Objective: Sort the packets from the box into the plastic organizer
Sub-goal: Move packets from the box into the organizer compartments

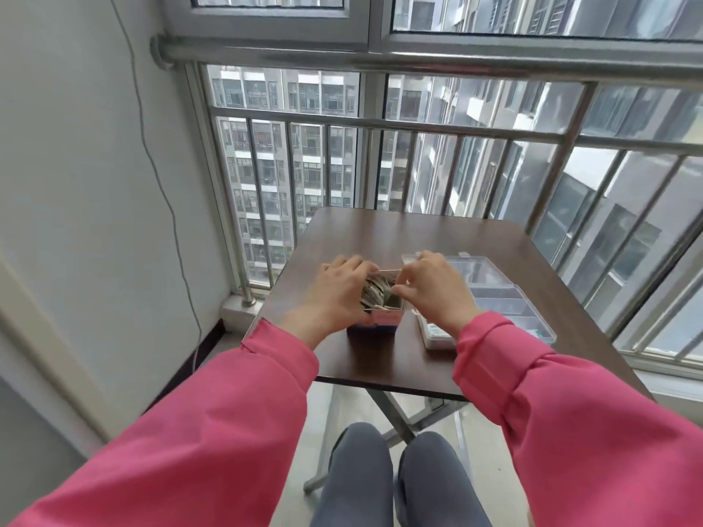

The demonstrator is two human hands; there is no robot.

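Near the table's front edge: my box (374, 325), small, blue and pink on its front, open at the top.
Box contents: grey-and-white packets (374, 292) packed on edge; I cannot count them.
Left hand (334, 294): fingers curled over the box's left rim, thumb down its front-left side, gripping the box.
Right hand (433, 289): fingertips bent at the box's right rim, pinching its thin white top edge.
Right of the box, just beside it: clear plastic organizer (506, 294), flat on the table (380, 237), lid open.
Organizer contents: a few small items in the front compartments, too blurred to name; my right wrist hides part of it.
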